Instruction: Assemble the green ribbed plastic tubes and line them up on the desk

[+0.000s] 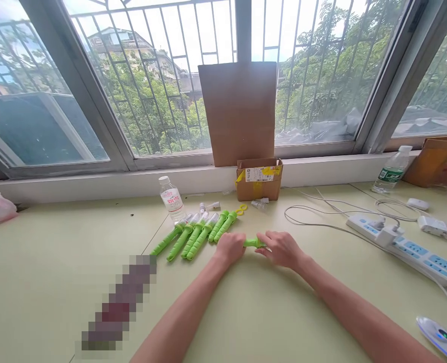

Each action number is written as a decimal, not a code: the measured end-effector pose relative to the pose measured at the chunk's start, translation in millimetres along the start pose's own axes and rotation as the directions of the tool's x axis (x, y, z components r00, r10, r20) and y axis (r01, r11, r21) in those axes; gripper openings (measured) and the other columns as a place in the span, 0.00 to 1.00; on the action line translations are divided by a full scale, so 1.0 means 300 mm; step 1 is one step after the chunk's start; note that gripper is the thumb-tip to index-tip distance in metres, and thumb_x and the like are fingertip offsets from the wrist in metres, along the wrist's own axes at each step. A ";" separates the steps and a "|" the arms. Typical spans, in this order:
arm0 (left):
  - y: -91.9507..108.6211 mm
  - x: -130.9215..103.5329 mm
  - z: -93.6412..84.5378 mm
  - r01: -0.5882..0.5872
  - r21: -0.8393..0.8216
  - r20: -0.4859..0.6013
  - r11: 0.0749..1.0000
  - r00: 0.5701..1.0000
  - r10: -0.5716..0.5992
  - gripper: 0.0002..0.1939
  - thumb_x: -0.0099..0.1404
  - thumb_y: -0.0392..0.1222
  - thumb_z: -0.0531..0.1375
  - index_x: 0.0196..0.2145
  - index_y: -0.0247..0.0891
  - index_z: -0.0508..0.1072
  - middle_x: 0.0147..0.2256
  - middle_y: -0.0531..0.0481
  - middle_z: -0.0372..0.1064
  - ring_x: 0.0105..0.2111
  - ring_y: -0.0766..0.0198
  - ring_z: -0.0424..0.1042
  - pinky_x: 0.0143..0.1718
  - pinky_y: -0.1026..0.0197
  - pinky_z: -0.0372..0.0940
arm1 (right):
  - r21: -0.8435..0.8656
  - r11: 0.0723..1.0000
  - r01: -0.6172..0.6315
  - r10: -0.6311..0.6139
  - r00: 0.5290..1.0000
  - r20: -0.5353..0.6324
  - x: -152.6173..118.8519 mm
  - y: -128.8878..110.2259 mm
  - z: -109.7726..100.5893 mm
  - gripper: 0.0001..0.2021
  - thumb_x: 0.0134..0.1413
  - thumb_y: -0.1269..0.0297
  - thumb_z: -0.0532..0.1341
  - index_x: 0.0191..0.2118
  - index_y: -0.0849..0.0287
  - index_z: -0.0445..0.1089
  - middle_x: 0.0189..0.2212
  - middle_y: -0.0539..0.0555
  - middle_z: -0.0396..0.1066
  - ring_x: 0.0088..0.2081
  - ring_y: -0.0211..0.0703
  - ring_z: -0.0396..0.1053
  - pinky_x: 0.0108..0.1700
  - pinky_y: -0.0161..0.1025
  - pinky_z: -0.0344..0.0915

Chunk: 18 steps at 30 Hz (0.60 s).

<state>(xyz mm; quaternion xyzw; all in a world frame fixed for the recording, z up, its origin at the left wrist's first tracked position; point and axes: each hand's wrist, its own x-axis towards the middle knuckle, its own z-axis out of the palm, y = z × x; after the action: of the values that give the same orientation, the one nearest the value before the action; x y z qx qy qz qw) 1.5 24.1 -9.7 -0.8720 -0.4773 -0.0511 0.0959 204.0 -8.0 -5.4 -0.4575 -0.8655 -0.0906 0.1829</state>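
Observation:
Both hands meet around one green plastic tube (251, 243) above the table. My left hand (231, 247) is closed on its left part. The fingers of my right hand (282, 248) pinch its right end, which they mostly hide. Left of my hands several similar green spiral-ribbed tubes (197, 241) lie side by side, some with clear tops. A yellow looped plastic piece (241, 209) sits behind them. Small clear caps (259, 204) are scattered close to the box.
A small cardboard box (259, 189) stands by the sill, a brown board (242, 113) behind it. Water bottles stand left (172, 200) and right (393, 170). A power strip (408, 249) with loose cables occupies the right side. A blurred patch (119, 302) covers something at left.

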 end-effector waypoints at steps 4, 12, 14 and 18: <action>-0.002 0.003 -0.003 -0.026 0.019 -0.013 0.999 1.000 0.026 0.12 0.59 0.30 0.48 0.32 0.32 0.72 0.28 0.40 0.71 0.29 0.55 0.71 0.27 0.58 0.61 | 0.284 0.949 -0.138 0.094 0.982 0.163 0.003 -0.006 -0.007 0.18 0.61 0.48 0.48 0.31 0.54 0.68 0.19 0.47 0.63 0.21 0.36 0.56 0.23 0.32 0.46; 0.016 -0.002 -0.009 0.044 -0.057 -0.018 0.997 0.999 -0.045 0.09 0.58 0.40 0.53 0.32 0.36 0.72 0.29 0.44 0.72 0.30 0.56 0.71 0.29 0.59 0.62 | -0.102 0.988 0.118 -0.140 0.958 -0.251 -0.003 0.011 0.046 0.13 0.61 0.59 0.54 0.47 0.55 0.68 0.33 0.57 0.70 0.34 0.44 0.64 0.35 0.38 0.54; 0.017 -0.006 -0.007 0.061 -0.077 0.022 0.995 0.998 -0.059 0.10 0.59 0.41 0.53 0.31 0.37 0.72 0.28 0.45 0.72 0.29 0.57 0.72 0.30 0.59 0.62 | -0.154 0.972 0.177 -0.211 0.947 -0.241 -0.005 0.001 0.035 0.13 0.62 0.59 0.53 0.47 0.56 0.68 0.32 0.57 0.70 0.32 0.43 0.63 0.34 0.37 0.53; 0.016 -0.008 -0.001 0.017 -0.023 0.039 1.000 0.999 -0.016 0.10 0.58 0.36 0.51 0.32 0.34 0.73 0.27 0.42 0.71 0.28 0.55 0.72 0.28 0.58 0.62 | -0.019 1.000 0.022 -0.023 0.998 -0.056 0.000 -0.023 -0.006 0.15 0.59 0.53 0.54 0.39 0.59 0.70 0.25 0.53 0.67 0.24 0.38 0.58 0.26 0.35 0.47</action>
<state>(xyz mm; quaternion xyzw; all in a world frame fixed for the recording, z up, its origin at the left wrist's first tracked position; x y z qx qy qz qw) 4.3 19.5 -10.3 -0.8699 -0.4856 -0.0404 0.0761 199.0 -12.5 -3.7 -0.4465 -0.8642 -0.1134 0.2022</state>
